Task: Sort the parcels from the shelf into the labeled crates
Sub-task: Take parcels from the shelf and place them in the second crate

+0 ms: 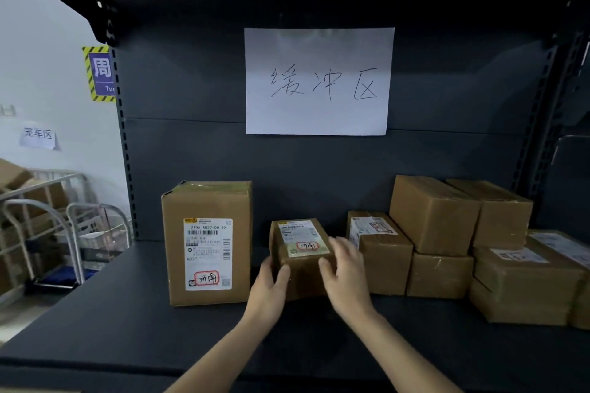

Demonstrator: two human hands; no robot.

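Centre of frame, low: the small parcel [300, 252] sits on the dark shelf [127, 313], between the tall parcel [207, 242] on its left and a low parcel [383, 252] on its right.

My left hand [271, 284] wraps its left edge, thumb on the near face, fingers gone round the side. My right hand [343, 268] clasps the right edge, thumb on the near face, fingers laid over the top corner.

A two-sided hold makes sense here. The neighbours crowd it, so it probably has to come straight toward me.

Its label faces up with a red-boxed handwritten mark, which looks the same as the tall parcel's and is likely the sorting key. I cannot tell whether it is off the shelf yet.

Right of frame: stacked parcels [434, 214].
Upper centre: paper sign [319, 80] on the back panel.
Left edge: metal trolley frames [48, 217].
No crates in view.

Judgement: pick under way, most of the shelf unsorted.
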